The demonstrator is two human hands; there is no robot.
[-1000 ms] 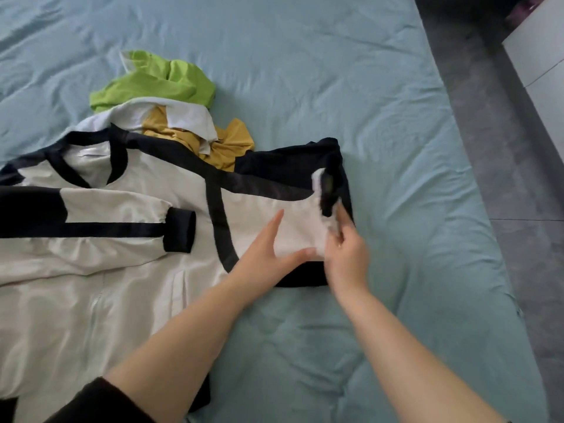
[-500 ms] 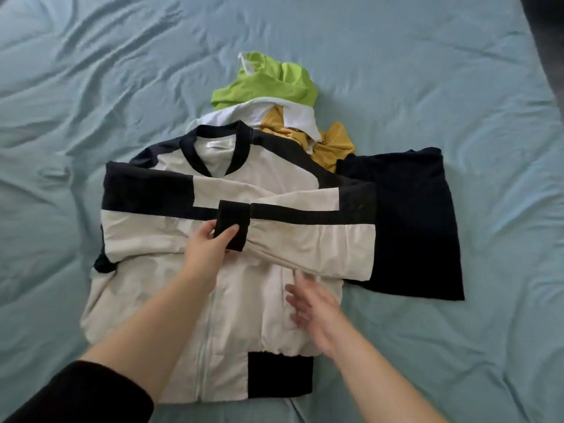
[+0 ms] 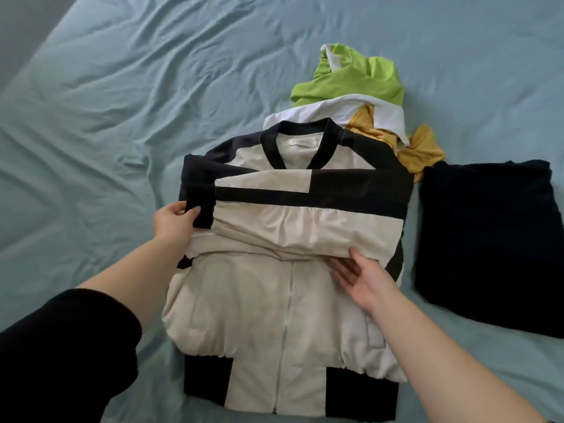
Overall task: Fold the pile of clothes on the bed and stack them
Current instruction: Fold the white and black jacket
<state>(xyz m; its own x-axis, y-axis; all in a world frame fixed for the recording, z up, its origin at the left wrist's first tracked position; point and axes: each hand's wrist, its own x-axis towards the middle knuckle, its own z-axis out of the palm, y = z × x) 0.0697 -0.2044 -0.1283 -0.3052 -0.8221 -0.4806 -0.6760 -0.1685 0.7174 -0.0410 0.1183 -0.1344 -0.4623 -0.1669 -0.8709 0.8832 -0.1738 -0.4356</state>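
Jacket [image 3: 283, 300] lies zip-up on the bed [image 3: 122, 102], ctr of frame, w/ one sleeve [image 3: 290, 227] laid across the chest. Left hand [image 3: 174, 221] pinches the black cuff [image 3: 200, 209] at the jacket's left edge. Right hand [image 3: 366, 279] has fingers straight & loose, gripping nothing, resting on the front just below the sleeve's lower edge. The other sleeve seems to sit underneath, but it's mostly hidden.

Step in hand: squaring the sleeves before folding the body.
- Set the cuff down flush w/ the jacket's side edge, no overhang, else the bundle ends up lopsided.
- Sweep the right palm outward along the sleeve. Fabric is puffed there & will trap bulk.
- Then take the black hem at btm of frame w/ both hands & bring it up to the collar, zip straight.

Folded dark garment [image 3: 488, 239] sits just beside, right of frame, so prob. the stack base; the jacket should end up approx. that size. Green top [image 3: 351, 80], white piece [image 3: 323, 112] & yellow piece [image 3: 421, 148] lie crumpled above the collar, not yet folded.
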